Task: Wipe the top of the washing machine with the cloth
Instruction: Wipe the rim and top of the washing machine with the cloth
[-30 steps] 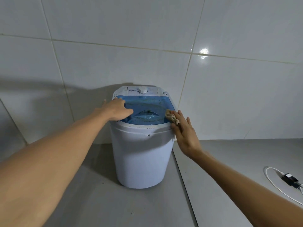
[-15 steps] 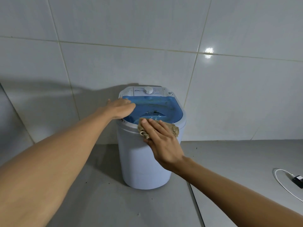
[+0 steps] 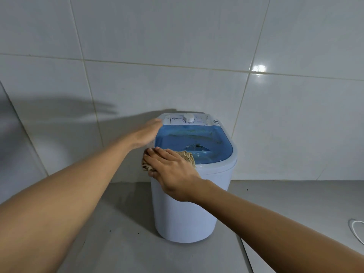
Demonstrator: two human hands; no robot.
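A small white washing machine (image 3: 187,209) stands on the grey floor against a tiled wall. Its top has a translucent blue lid (image 3: 197,140) and a white control strip with a round knob (image 3: 188,117) at the back. My right hand (image 3: 173,170) lies flat on a beige cloth (image 3: 188,157), pressing it onto the front left rim of the top. Part of the cloth sticks out under my fingers at the left. My left hand (image 3: 146,133) rests against the left edge of the top, fingers together and blurred.
White wall tiles (image 3: 177,56) rise directly behind the machine. A white cable (image 3: 356,231) lies on the floor at the far right edge. Grey floor tiles (image 3: 118,243) surround the machine's base.
My right hand has slid the cloth from the right rim across the front to the front left corner. My left hand has shifted off the lid toward the left edge.
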